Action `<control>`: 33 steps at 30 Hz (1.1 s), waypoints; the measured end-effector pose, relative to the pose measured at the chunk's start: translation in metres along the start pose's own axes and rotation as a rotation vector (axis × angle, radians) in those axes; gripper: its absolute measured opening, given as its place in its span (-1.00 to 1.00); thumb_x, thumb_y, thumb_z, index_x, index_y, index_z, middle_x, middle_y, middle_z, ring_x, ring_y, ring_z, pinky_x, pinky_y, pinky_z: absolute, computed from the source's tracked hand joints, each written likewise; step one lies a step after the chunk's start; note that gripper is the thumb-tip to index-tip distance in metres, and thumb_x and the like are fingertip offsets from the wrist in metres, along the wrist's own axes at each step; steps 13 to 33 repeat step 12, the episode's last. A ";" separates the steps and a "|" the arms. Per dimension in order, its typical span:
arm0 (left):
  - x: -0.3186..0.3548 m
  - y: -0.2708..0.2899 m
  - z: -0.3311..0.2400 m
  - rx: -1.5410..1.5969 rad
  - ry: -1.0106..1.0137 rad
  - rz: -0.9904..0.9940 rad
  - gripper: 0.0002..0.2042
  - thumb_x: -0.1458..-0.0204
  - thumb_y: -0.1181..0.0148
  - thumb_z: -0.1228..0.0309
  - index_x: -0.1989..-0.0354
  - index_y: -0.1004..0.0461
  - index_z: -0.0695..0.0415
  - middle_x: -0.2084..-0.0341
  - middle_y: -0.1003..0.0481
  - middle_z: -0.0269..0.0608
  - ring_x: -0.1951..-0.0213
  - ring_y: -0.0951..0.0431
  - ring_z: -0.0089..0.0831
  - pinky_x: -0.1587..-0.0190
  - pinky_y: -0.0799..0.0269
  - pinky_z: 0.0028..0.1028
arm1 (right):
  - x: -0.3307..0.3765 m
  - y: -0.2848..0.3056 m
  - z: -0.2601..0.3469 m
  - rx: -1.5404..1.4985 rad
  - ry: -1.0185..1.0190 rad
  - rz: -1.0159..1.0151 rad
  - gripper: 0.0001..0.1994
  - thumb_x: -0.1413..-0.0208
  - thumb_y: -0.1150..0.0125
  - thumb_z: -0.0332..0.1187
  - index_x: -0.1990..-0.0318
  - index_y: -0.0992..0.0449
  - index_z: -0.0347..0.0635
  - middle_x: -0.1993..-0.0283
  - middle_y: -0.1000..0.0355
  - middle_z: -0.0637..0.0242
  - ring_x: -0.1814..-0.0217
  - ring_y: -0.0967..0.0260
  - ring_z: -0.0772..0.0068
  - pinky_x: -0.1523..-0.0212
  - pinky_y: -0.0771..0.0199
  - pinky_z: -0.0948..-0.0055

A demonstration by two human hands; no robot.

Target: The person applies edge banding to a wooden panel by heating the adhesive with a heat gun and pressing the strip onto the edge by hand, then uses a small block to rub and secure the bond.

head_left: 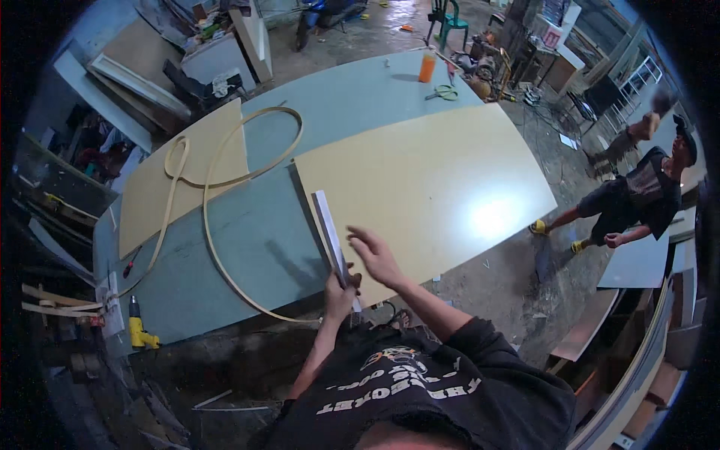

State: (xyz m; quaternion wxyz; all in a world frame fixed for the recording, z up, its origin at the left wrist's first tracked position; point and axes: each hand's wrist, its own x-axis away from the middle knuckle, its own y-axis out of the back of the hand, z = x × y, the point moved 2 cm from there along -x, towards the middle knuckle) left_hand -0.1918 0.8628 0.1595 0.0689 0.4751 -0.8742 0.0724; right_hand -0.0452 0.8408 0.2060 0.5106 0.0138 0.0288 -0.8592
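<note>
Pale strip [328, 225], lower end hidden in left hand [339, 294] grip; right hand [376, 256] open above beige board [427, 187].

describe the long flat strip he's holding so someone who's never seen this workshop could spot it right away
Start at the big grey-green worktable, then find the large pale yellow panel on its right half. Along that panel's left edge lies a narrow, straight, whitish strip, its near end gripped by the left hand. Unlike the looping tan edge band nearby, it is rigid and straight.
</note>
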 end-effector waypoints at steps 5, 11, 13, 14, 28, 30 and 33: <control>-0.042 0.068 0.018 -0.109 0.088 -0.201 -0.72 -0.10 -0.22 0.28 0.17 -0.38 0.21 0.45 -0.42 -0.35 0.51 -0.40 -0.59 0.53 -0.33 -0.50 | -0.023 0.113 -0.046 0.184 -0.268 -0.131 -0.62 -0.24 -0.08 -0.30 -0.16 -0.41 -0.23 0.13 -0.53 0.24 0.15 -0.47 0.47 0.10 -0.47 0.43; -0.049 0.152 0.056 -0.161 0.109 -0.499 -0.64 -0.08 -0.25 0.37 0.02 -0.37 0.30 0.35 -0.47 -0.24 0.39 -0.48 -0.51 0.34 -0.47 -0.49 | -0.196 0.297 -0.034 0.828 -0.078 -0.267 -0.66 -0.16 -0.13 -0.35 -0.07 -0.46 -0.28 0.15 -0.54 0.03 0.14 -0.52 0.24 0.06 -0.49 0.37; -0.048 0.164 0.060 -0.136 0.058 -0.518 -0.59 -0.08 -0.24 0.41 -0.08 -0.36 0.28 0.17 -0.53 -0.09 0.17 -0.55 -0.44 0.11 -0.48 -0.52 | -0.222 0.307 -0.042 0.816 -0.025 -0.244 -0.66 -0.16 -0.13 -0.35 -0.07 -0.46 -0.28 0.15 -0.54 0.03 0.14 -0.52 0.24 0.06 -0.49 0.37; -0.048 0.164 0.060 -0.136 0.058 -0.518 -0.59 -0.08 -0.24 0.41 -0.08 -0.36 0.28 0.17 -0.53 -0.09 0.17 -0.55 -0.44 0.11 -0.48 -0.52 | -0.222 0.307 -0.042 0.816 -0.025 -0.244 -0.66 -0.16 -0.13 -0.35 -0.07 -0.46 -0.28 0.15 -0.54 0.03 0.14 -0.52 0.24 0.06 -0.49 0.37; -0.048 0.164 0.060 -0.136 0.058 -0.518 -0.59 -0.08 -0.24 0.41 -0.08 -0.36 0.28 0.17 -0.53 -0.09 0.17 -0.55 -0.44 0.11 -0.48 -0.52 | -0.222 0.307 -0.042 0.816 -0.025 -0.244 -0.66 -0.16 -0.13 -0.35 -0.07 -0.46 -0.28 0.15 -0.54 0.03 0.14 -0.52 0.24 0.06 -0.49 0.37; -0.048 0.164 0.060 -0.136 0.058 -0.518 -0.59 -0.08 -0.24 0.41 -0.08 -0.36 0.28 0.17 -0.53 -0.09 0.17 -0.55 -0.44 0.11 -0.48 -0.52 | -0.222 0.307 -0.042 0.816 -0.025 -0.244 -0.66 -0.16 -0.13 -0.35 -0.07 -0.46 -0.28 0.15 -0.54 0.03 0.14 -0.52 0.24 0.06 -0.49 0.37; -0.048 0.164 0.060 -0.136 0.058 -0.518 -0.59 -0.08 -0.24 0.41 -0.08 -0.36 0.28 0.17 -0.53 -0.09 0.17 -0.55 -0.44 0.11 -0.48 -0.52 | -0.222 0.307 -0.042 0.816 -0.025 -0.244 -0.66 -0.16 -0.13 -0.35 -0.07 -0.46 -0.28 0.15 -0.54 0.03 0.14 -0.52 0.24 0.06 -0.49 0.37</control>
